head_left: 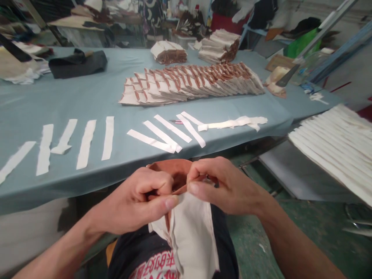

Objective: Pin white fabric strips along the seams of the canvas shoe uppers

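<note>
A sewn brown leather piece with cream backing (pixel 194 224) hangs over my lap, its top edge curved into an open loop. My left hand (pixel 145 197) is closed on the near left of that edge, thumb pressed on top. On the right side of the same edge, my right hand (pixel 213 182) pinches it between thumb and curled fingers. The two thumbs are a short gap apart. Part of the leather piece is hidden behind my fingers. Just beyond my hands, several white fabric strips (pixel 171 131) lie near the table edge.
The blue-covered table (pixel 87 97) spans the view ahead. On it lie a long row of overlapping leather pieces (pixel 192 83), two stacks (pixel 219 44) behind, and a folded black piece (pixel 78 64). More white strips (pixel 107 137) lie left. A pile of white pieces (pixel 337 143) stands right.
</note>
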`<state>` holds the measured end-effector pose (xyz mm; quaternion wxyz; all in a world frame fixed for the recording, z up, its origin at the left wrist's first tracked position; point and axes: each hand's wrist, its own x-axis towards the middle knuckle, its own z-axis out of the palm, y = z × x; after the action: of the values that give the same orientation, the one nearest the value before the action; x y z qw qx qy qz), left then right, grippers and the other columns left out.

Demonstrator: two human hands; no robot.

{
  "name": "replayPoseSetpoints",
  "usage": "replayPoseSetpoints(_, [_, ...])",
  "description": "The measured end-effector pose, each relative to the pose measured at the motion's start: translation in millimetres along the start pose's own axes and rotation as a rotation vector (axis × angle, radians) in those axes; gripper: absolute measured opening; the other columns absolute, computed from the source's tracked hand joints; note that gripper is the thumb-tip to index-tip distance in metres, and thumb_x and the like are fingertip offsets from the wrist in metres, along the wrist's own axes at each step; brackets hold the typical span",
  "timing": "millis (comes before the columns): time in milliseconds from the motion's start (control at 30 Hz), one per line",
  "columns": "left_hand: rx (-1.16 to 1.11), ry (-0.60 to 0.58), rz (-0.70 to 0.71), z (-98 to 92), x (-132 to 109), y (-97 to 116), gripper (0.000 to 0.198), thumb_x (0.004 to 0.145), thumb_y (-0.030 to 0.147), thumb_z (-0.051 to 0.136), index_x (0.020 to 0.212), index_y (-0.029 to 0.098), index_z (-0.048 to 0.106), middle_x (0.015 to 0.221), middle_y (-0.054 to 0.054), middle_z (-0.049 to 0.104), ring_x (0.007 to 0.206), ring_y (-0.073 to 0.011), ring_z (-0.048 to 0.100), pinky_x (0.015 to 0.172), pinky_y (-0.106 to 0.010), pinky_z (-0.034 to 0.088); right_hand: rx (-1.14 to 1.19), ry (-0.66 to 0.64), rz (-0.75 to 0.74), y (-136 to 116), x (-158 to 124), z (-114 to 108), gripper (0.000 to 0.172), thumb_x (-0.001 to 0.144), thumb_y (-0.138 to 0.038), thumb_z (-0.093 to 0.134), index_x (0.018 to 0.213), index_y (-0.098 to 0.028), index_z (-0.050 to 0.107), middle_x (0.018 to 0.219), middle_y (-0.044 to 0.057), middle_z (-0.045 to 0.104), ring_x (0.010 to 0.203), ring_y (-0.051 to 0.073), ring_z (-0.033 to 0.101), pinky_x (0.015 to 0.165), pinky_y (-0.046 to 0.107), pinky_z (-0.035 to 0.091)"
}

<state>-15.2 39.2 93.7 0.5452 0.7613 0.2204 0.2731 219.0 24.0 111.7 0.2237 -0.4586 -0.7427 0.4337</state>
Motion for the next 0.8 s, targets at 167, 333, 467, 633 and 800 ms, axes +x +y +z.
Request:
replayPoseSetpoints(167, [0.216, 0.125, 0.03, -11.7, -20.6, -6.1, 0.044, 0.101, 0.019, 0.051, 0.062, 0.021, 0.031, 0.056, 0.008, 0.032, 0.048, -0.0082, 0.031, 0.045, -0.023, 0.026, 0.134, -0.045, 0.001, 23.0, -2.6, -14.8, 0.052, 0.106, -0.056, 0.036, 0.07, -0.02, 0.047, 0.069, -0.002, 0.048, 0.066, 0.013, 0.043, 0.063, 0.029, 0.032])
replayPoseSetpoints(333, [0.319, 0.201, -0.083, -25.5, -37.1, -36.9, 0.044, 0.103, 0.027, 0.054, 0.064, 0.021, 0.034, 0.057, 0.007, 0.033, 0.05, -0.0078, 0.03, 0.045, -0.021, 0.025, 0.24, -0.074, 0.021, 21.2, -6.2, -9.8, 0.049, 0.107, -0.053, 0.039, 0.072, -0.02, 0.049, 0.071, -0.002, 0.048, 0.069, 0.014, 0.043, 0.065, 0.027, 0.036])
replayPoseSetpoints(467, [0.295, 0.163, -0.151, -33.7, -37.4, -42.5, 0.043, 0.103, 0.039, 0.056, 0.067, 0.019, 0.046, 0.062, 0.005, 0.046, 0.057, -0.0095, 0.042, 0.052, -0.02, 0.036, 0.291, -0.116, 0.042, 10.5, -4.2, -5.4, 0.026, 0.094, -0.04, 0.061, 0.078, -0.018, 0.06, 0.068, -0.003, 0.052, 0.063, 0.012, 0.044, 0.055, 0.023, 0.034])
replayPoseSetpoints(633, [0.219, 0.068, -0.144, -40.8, -32.2, -30.2, 0.051, 0.108, 0.051, 0.038, 0.083, 0.015, 0.065, 0.076, -0.002, 0.064, 0.069, -0.0149, 0.056, 0.065, -0.024, 0.047, 0.201, -0.11, 0.026, -2.2, -0.4, -3.4, 0.014, 0.087, -0.025, 0.063, 0.075, -0.018, 0.06, 0.067, -0.004, 0.054, 0.061, 0.01, 0.044, 0.055, 0.021, 0.035])
replayPoseSetpoints(800, [0.068, -0.139, -0.226, -61.9, -21.7, -19.7, 0.065, 0.11, 0.055, 0.028, 0.086, 0.014, 0.071, 0.08, -0.005, 0.07, 0.072, -0.0165, 0.058, 0.074, -0.027, 0.049, 0.102, -0.125, 0.079, 5.5, 0.9, -4.2, 0.021, 0.092, -0.033, 0.064, 0.076, -0.019, 0.065, 0.069, 0.0, 0.06, 0.063, 0.014, 0.052, 0.056, 0.023, 0.041])
